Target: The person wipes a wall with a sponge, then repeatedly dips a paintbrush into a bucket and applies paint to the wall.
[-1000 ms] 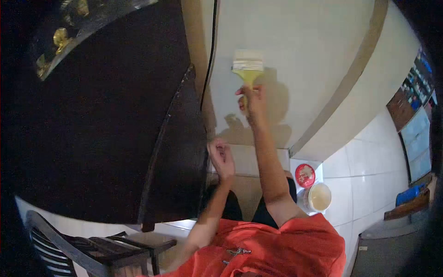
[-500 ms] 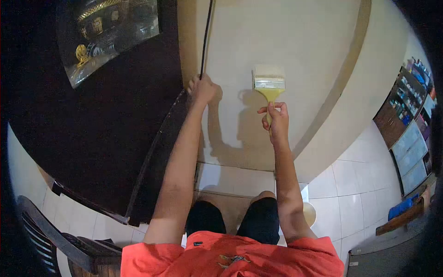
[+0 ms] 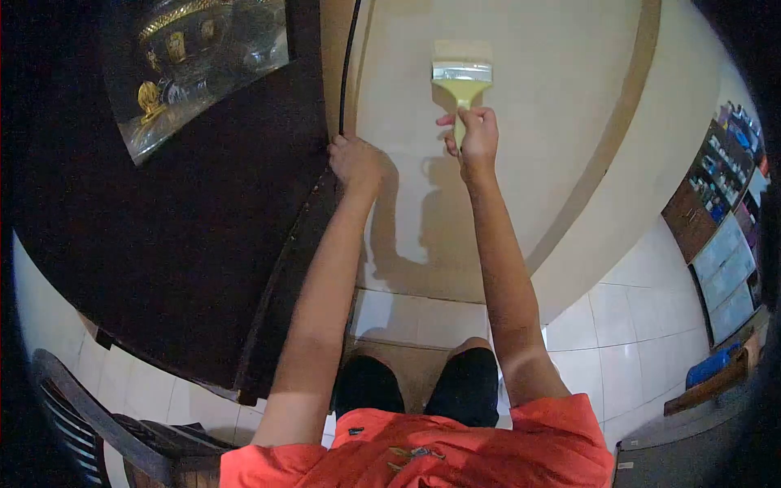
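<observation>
My right hand (image 3: 476, 140) is closed round the yellow-green handle of a wide paintbrush (image 3: 462, 85). The pale bristles point up and lie against the cream wall (image 3: 521, 195). My left hand (image 3: 355, 165) is at the wall's left side, by the edge of a dark cabinet (image 3: 203, 244). Its curled fingers grip a black cable (image 3: 347, 73) that runs upward from them. Where the cable goes below the hand is hidden.
A clear plastic-covered picture with gold details (image 3: 203, 73) is on the dark cabinet's upper part. A dark slatted chair (image 3: 106, 415) stands at lower left. Shelves with bottles (image 3: 716, 179) are at far right, above a tiled floor (image 3: 622, 317).
The paintbrush in my right hand has moved up the wall and slightly left. My left hand stays on the cable, whose upper part now sits further left in view.
</observation>
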The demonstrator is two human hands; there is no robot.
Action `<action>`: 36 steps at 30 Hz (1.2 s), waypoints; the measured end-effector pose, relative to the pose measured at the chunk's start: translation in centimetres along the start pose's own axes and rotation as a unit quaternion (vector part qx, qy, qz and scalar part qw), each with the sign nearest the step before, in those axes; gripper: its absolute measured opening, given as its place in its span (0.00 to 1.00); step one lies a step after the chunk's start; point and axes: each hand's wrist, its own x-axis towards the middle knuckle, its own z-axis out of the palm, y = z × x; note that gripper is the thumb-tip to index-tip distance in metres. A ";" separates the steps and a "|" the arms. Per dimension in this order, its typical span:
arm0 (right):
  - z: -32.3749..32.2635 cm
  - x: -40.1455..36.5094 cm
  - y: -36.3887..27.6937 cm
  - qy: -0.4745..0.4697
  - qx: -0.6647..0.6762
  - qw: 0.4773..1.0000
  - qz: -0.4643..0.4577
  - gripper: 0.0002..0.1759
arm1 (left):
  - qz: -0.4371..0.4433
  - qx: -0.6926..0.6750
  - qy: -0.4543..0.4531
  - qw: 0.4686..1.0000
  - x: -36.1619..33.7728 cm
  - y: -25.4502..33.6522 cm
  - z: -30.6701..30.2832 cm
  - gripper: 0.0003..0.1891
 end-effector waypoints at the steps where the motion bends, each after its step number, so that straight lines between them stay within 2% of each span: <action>1: 0.1 0.2 -0.1 -0.002 0.006 1.000 0.003 0.09 | -0.017 -0.002 0.004 1.000 1.7 -0.1 2.2 0.21; 3: 0.2 0.2 -0.1 0.002 0.005 1.000 0.012 0.09 | -0.035 -0.004 0.008 0.999 2.6 0.1 2.6 0.18; 4: 0.2 0.2 -0.1 0.006 0.003 1.000 0.019 0.09 | 0.038 0.121 -0.020 0.992 2.5 0.4 1.0 0.16; 5: 0.1 0.2 -0.1 0.004 0.002 1.000 0.019 0.09 | 0.112 0.243 -0.048 0.962 2.6 0.8 -0.1 0.15; 6: 0.0 0.1 0.0 0.006 0.011 1.000 0.025 0.09 | 0.111 0.243 -0.048 0.962 3.0 1.0 -0.6 0.15; 8: 0.0 -0.3 -0.1 0.008 0.021 0.999 0.030 0.09 | 0.205 0.359 -0.075 0.907 4.5 0.8 -1.1 0.16; 9: 0.1 -0.4 -0.2 0.015 0.025 0.999 0.036 0.09 | 0.205 0.360 -0.073 0.907 4.8 0.2 -1.2 0.16; 11: 0.5 -0.1 -0.7 0.022 0.033 0.998 0.040 0.09 | 0.280 0.424 -0.042 0.860 5.5 -1.2 -1.2 0.17; 12: 0.7 0.2 -0.8 0.015 0.025 0.999 0.037 0.09 | 0.279 0.427 -0.043 0.859 5.8 -1.8 -1.1 0.17; 14: 1.5 1.1 -0.6 0.007 0.019 0.999 0.036 0.10 | 0.297 0.591 0.074 0.746 5.6 -2.5 -2.1 0.20; 15: 2.3 1.7 -0.4 -0.016 0.016 1.000 0.019 0.10 | 0.297 0.593 0.073 0.745 5.7 -2.1 -2.4 0.20; 17: 4.1 2.7 0.3 -0.052 0.027 0.998 -0.004 0.11 | 0.261 0.552 -0.049 0.790 4.6 0.0 -5.5 0.24; 21: 8.5 5.2 0.9 -0.066 0.029 0.997 -0.031 0.12 | 0.287 0.571 -0.070 0.766 4.9 -1.7 -4.8 0.26; 23: 10.2 6.3 1.7 -0.045 0.001 0.998 -0.046 0.11 | 0.290 0.581 0.046 0.759 4.9 -2.3 -4.1 0.26; 27: 11.2 6.0 5.2 -0.021 -0.053 0.998 -0.018 0.09 | 0.252 0.555 -0.015 0.793 3.5 -1.4 -6.1 0.27; 30: 10.1 3.8 10.7 0.015 -0.090 0.995 -0.041 0.09 | 0.264 0.547 0.015 0.794 3.8 -2.1 -6.0 0.24; 31: 9.6 2.9 13.0 0.018 -0.089 0.995 -0.032 0.10 | 0.281 0.562 -0.025 0.777 5.0 -2.4 -5.2 0.23; 32: 8.8 2.1 15.9 0.052 -0.148 0.986 -0.047 0.10 | 0.299 0.577 -0.065 0.758 5.9 -2.6 -4.4 0.22; 33: 8.1 1.3 18.8 0.085 -0.206 0.973 -0.062 0.10 | 0.298 0.574 -0.068 0.759 6.1 -2.8 -3.9 0.22; 35: 6.9 -0.4 23.6 0.107 -0.205 0.973 -0.023 0.12 | 0.290 0.600 0.009 0.746 5.9 -3.2 -3.3 0.20; 36: 6.3 -1.5 26.4 0.126 -0.231 0.964 -0.034 0.13 | 0.291 0.598 0.008 0.747 5.3 -3.2 -3.9 0.20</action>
